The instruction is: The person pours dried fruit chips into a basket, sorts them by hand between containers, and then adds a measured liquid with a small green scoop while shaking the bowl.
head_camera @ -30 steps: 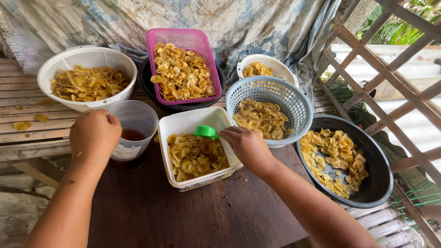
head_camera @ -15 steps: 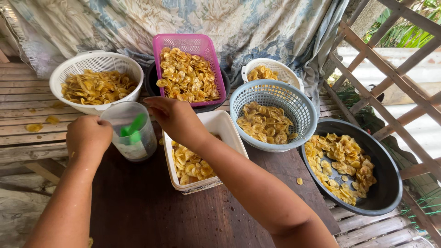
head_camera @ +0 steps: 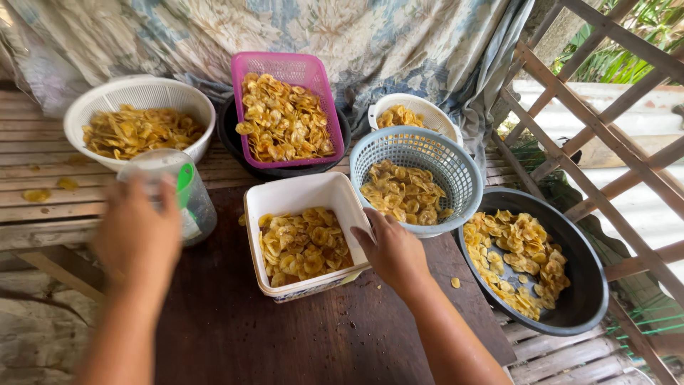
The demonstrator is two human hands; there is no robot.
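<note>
Here the right hand [head_camera: 390, 251] rests against the right wall of the white square tub [head_camera: 296, 196], fingers curled onto its rim and grasping that edge, while the tub sits near the middle of the dark wooden surface [head_camera: 299, 335], about half full of yellow fried chips [head_camera: 303, 246]. The left hand [head_camera: 139, 232] is blurred, its back to the camera, in front of a clear plastic jar [head_camera: 187, 196] with a green scoop [head_camera: 184, 176] standing in it, toward the surface's left edge; whether it grips the jar or only hovers in front of it I cannot tell.

The tub looks like thin, slightly flexible plastic, light even with its load, so its walls would probably bow if squeezed from one side. A hold on two opposite rims, or under the base, seems safest. The chips look brittle and oily, likely to crack under pressure and to leave fingers slick.

Behind the tub stand a pink basket [head_camera: 312, 78], a white colander [head_camera: 135, 96] and a blue-grey basket [head_camera: 420, 146]; a black basin [head_camera: 581, 285] overhangs the right edge.
</note>
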